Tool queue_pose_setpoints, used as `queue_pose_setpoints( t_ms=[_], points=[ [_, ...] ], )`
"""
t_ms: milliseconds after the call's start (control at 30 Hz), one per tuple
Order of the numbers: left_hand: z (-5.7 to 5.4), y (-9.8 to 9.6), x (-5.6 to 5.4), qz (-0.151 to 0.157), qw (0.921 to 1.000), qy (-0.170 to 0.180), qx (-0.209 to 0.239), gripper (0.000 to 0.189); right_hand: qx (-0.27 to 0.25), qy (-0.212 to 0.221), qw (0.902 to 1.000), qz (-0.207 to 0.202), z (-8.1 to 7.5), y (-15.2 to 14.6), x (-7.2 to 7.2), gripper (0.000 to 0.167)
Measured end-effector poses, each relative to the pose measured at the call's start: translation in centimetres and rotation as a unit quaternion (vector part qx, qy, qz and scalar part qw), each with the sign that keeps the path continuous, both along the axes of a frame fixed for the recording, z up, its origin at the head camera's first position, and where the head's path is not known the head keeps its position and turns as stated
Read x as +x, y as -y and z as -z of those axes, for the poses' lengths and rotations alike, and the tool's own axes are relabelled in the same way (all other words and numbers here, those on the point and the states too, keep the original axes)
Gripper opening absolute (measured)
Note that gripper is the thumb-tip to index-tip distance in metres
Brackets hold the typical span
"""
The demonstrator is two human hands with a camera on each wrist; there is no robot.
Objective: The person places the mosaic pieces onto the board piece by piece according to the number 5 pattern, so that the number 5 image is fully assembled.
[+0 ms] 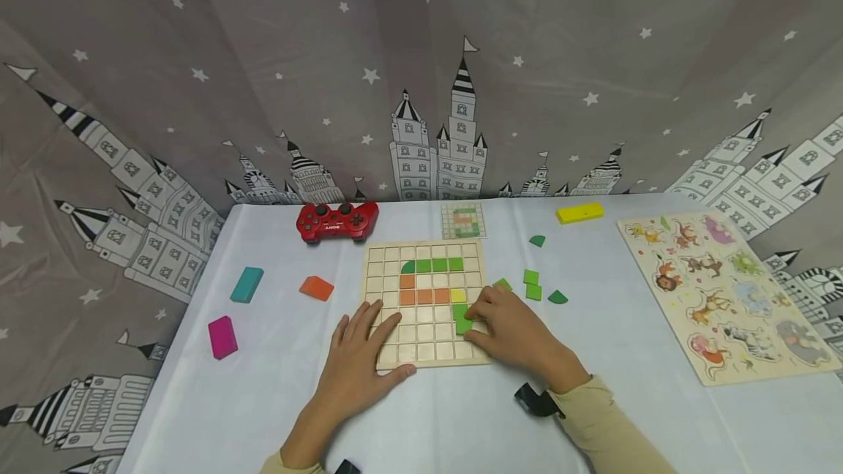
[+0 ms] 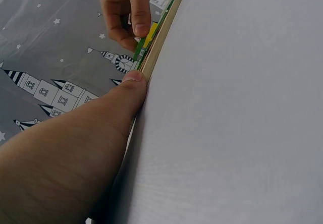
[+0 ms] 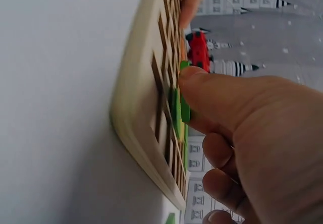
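A wooden grid board (image 1: 425, 352) lies on the white table, with coloured tiles set in it. Over its right part my right hand (image 1: 516, 328) pinches a green square tile (image 3: 184, 103) between thumb and fingers, tilted close over the cells. Just above that tile sit another green square (image 1: 459, 310) and a yellow tile (image 1: 457, 295). Orange tiles (image 1: 424, 297) run left from the yellow one, and a green row (image 1: 440, 265) lies higher up. My left hand (image 1: 356, 360) rests on the board's lower left edge, fingers spread, thumb at the near rim.
Loose green tiles (image 1: 533, 292) lie right of the board. Behind it is a small pattern card (image 1: 463, 221), with a red game controller (image 1: 337, 222) to its left. An animal puzzle (image 1: 718, 298) lies far right; teal (image 1: 246, 284), magenta (image 1: 222, 336), orange (image 1: 317, 287) and yellow (image 1: 579, 213) blocks are scattered around.
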State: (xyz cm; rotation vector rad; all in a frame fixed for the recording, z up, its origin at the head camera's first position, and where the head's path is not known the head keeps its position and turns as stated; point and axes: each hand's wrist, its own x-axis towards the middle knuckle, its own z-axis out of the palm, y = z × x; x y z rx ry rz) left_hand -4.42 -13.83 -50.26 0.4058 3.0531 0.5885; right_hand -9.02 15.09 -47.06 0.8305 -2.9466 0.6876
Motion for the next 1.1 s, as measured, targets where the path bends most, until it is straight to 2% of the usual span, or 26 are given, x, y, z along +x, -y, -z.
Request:
queue_pose_setpoints(
  t_ms=[533,1100],
  points=[
    [-0.09,-0.05,0.06,0.000,1.0000,0.001,0.005,0.086,0.020,-0.004,0.9998,-0.004,-0.02,0.56,0.48,0.022],
    [-0.16,-0.08,0.06,0.001,1.0000,0.002,0.006,0.086,0.012,-0.001,0.9999,0.007,-0.02,0.83,0.60,0.020]
  ],
)
